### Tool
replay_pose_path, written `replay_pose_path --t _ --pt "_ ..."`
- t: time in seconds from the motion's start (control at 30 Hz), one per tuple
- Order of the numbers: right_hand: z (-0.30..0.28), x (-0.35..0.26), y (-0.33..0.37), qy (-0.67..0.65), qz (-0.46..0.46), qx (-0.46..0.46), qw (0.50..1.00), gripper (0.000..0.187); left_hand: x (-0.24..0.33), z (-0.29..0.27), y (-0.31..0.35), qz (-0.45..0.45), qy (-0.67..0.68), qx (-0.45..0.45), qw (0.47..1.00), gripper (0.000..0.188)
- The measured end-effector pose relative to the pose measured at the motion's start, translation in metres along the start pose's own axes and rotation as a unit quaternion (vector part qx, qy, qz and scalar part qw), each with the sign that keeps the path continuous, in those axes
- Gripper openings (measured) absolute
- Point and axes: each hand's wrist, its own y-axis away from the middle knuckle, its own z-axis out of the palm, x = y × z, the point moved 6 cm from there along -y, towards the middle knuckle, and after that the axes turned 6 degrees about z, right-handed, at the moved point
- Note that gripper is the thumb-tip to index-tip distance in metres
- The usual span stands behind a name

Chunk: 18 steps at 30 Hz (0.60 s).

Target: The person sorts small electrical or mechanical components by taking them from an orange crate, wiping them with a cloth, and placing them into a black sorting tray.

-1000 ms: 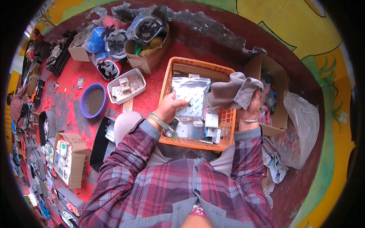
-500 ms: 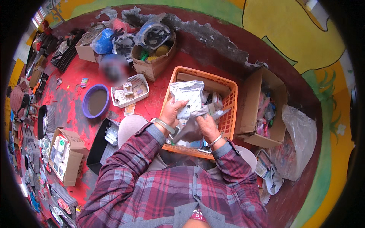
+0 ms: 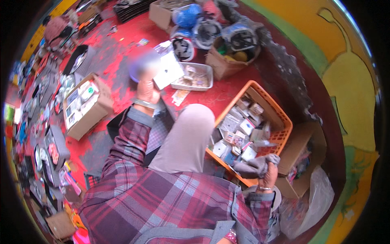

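The left hand's fingers [image 3: 148,88] close on the left edge of a flat, square white packet with one small dark dot [image 3: 170,74]; a blur hides some fingertips. The packet is raised at far left, between a round purple plastic basin [image 3: 134,73] and a white rectangular perforated plastic basket [image 3: 209,81]; any lettering on it cannot be read. The right hand [image 3: 269,175], at near right, has its fingers bunched around a soft grey cloth [image 3: 252,166] over the near corner of an orange rectangular perforated plastic basket [image 3: 279,136]. Inside that basket lie small pale boxes [image 3: 248,153]; some appear to carry printed labels, too small to make out. Just right of it is an open brown cardboard carton [image 3: 290,156], with a crumpled clear plastic sheet [image 3: 313,203] nearer. Well to the left stands a brown cardboard box [image 3: 93,116] full of white packages [image 3: 79,103].
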Motion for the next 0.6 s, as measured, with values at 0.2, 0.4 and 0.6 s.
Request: replay_pose_path --t 0.2,0.4,0.6 --pt "-0.022 0.032 -0.009 -0.008 0.071 0.025 0.997 0.018 0.045 -0.274 0.046 -0.021 -0.201 0.226 0.953 0.023" --pt "-0.011 0.050 -0.011 0.026 0.122 0.055 0.991 0.019 0.012 -0.426 0.112 -0.096 -0.556 0.354 0.746 0.023" --pt "-0.014 0.054 -0.012 0.071 0.131 0.110 0.983 0.019 -0.034 -0.456 0.086 -0.168 -0.676 0.336 0.634 0.024"
